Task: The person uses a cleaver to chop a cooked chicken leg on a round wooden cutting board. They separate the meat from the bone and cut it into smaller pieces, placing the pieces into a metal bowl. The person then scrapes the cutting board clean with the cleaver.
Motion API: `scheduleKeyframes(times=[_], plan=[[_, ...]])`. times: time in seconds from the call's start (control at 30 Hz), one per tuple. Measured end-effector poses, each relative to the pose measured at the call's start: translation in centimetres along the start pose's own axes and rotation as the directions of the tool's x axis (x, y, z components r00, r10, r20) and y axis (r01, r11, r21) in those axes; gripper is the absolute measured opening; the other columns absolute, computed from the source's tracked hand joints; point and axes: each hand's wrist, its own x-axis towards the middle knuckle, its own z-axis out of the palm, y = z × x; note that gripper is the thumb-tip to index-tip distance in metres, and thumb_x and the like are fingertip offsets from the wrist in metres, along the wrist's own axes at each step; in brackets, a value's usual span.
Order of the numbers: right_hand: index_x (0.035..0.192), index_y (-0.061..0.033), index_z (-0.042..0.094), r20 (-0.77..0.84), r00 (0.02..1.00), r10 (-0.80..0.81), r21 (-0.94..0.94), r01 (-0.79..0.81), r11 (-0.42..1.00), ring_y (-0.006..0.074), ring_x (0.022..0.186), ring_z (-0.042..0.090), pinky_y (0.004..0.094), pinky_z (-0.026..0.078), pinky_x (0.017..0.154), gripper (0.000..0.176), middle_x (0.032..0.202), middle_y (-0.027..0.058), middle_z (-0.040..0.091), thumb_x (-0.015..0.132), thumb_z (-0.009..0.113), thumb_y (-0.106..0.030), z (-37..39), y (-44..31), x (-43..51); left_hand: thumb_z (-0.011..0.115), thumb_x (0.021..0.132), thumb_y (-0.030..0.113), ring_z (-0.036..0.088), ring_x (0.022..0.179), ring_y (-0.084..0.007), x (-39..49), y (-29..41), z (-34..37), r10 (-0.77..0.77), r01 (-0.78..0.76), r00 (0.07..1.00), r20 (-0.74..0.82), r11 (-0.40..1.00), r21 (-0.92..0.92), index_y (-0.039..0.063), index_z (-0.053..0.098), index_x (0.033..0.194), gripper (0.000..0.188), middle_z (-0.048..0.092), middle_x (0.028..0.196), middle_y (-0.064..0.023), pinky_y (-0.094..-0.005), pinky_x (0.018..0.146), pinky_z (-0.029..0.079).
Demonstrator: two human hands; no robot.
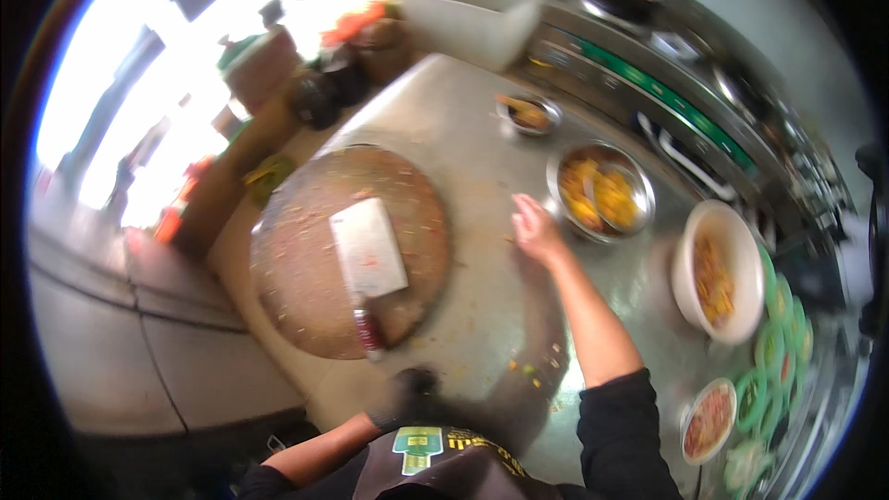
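My right hand [536, 230], bare, reaches over the steel table [479, 173] with its fingers extended and nothing visible in them. Just past it sits a metal bowl [553, 177] with yellow and brown food and a smaller bowl or ladle in it; the hand is at its near left, and contact is unclear. Close to my apron hangs my left hand [414, 389] in a black glove, blurred, so its finger position is hidden. A cleaver [368, 246] with a dark red handle lies flat on the round wooden chopping block [295, 271], touched by neither hand.
A small metal bowl [555, 114] stands at the far side. To the right are a white bowl of food [750, 271], a dish of minced meat [708, 423] and several green-rimmed containers [771, 347]. Food scraps [529, 369] lie on the tabletop. A stove counter [667, 94] runs along the back.
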Motion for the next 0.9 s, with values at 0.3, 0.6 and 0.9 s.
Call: scheduleKeyframes(times=[0.3, 0.6, 0.9], plan=[[0.113, -0.0003, 0.069, 0.045, 0.999, 0.031, 0.018, -0.032, 0.999, 0.0275, 0.095, 0.067, 0.0367, 0.053, 0.087, 0.024, 0.106, 0.0171, 0.069, 0.097, 0.055, -0.011, -0.9, -6.6, -1.2, 0.074, 0.090, 0.018, 0.064, 0.109, -0.0323, 0.8, 1.3, -1.9, 0.330, -0.339, 0.940, -0.089, 0.932, -0.127, 0.005, 0.068, 0.120, 0.034, 0.067, 0.117, -0.0173, -0.0425, 0.093, 0.053], [0.142, -0.0116, 0.053, 0.457, 0.875, -0.158, 0.045, 0.155, 0.987, 0.0367, 0.103, 0.063, 0.0440, 0.054, 0.089, 0.059, 0.119, 0.0195, 0.061, 0.088, 0.073, -0.025, 5.9, -28.7, -10.2, 0.067, 0.094, 0.013, 0.066, 0.103, -0.0174, -2.1, 3.4, -15.2, -0.119, 0.083, 0.993, -0.016, 0.774, -0.628, -0.002, 0.065, 0.124, 0.033, 0.072, 0.112, -0.0104, -0.0342, 0.093, 0.053], [0.149, 0.0019, 0.032, 0.365, 0.882, 0.299, -0.330, -0.177, 0.927, 0.0454, 0.107, 0.060, 0.0496, 0.051, 0.095, 0.079, 0.127, 0.0323, 0.052, 0.078, 0.064, -0.014, 8.6, -28.8, -6.5, 0.077, 0.081, 0.011, 0.067, 0.092, -0.0328, 0.9, -4.9, -20.3, 0.354, -0.330, 0.875, -0.331, 0.935, 0.126, 0.004, 0.068, 0.110, 0.031, 0.069, 0.096, -0.0149, -0.0438, 0.094, 0.052]])
